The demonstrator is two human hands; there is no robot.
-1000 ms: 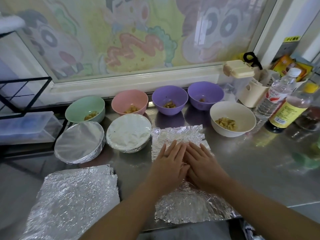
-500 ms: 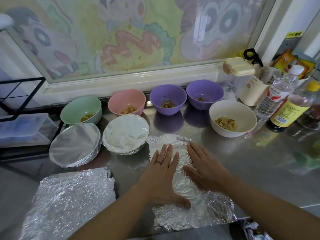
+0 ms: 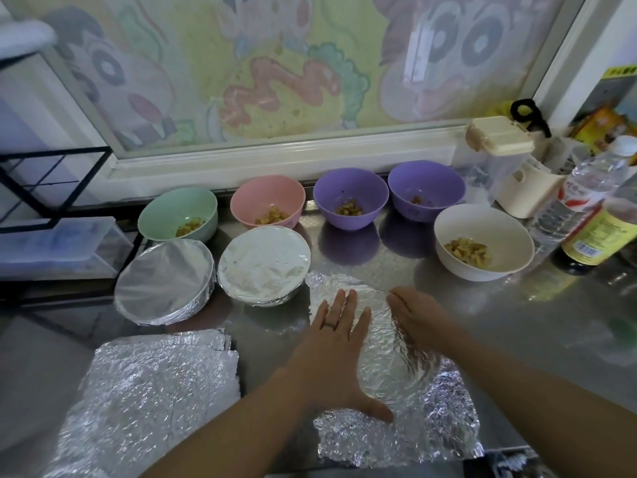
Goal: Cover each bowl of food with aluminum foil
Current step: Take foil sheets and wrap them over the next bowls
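Observation:
A foil sheet (image 3: 393, 367) lies over a bowl at the counter's front; the bowl itself is hidden. My left hand (image 3: 337, 350) presses flat on the foil's left side, thumb spread. My right hand (image 3: 417, 315) rests on the right side, fingers bent down over the rim. Two foil-covered bowls (image 3: 165, 284) (image 3: 263, 265) stand to the left. Open bowls holding food stand behind: green (image 3: 177, 213), pink (image 3: 267, 201), two purple (image 3: 350, 193) (image 3: 425, 188) and white (image 3: 482, 241).
A stack of foil sheets (image 3: 148, 401) lies front left. Bottles (image 3: 572, 208) (image 3: 603, 232) and a cream container (image 3: 527, 191) crowd the right. A black wire rack (image 3: 44, 188) and clear box (image 3: 51, 246) stand left. The window ledge (image 3: 275, 157) runs behind the bowls.
My hands moved apart from the foil's middle out to its sides. The foil's far corners have been pushed down, and the sheet now shows a round shape.

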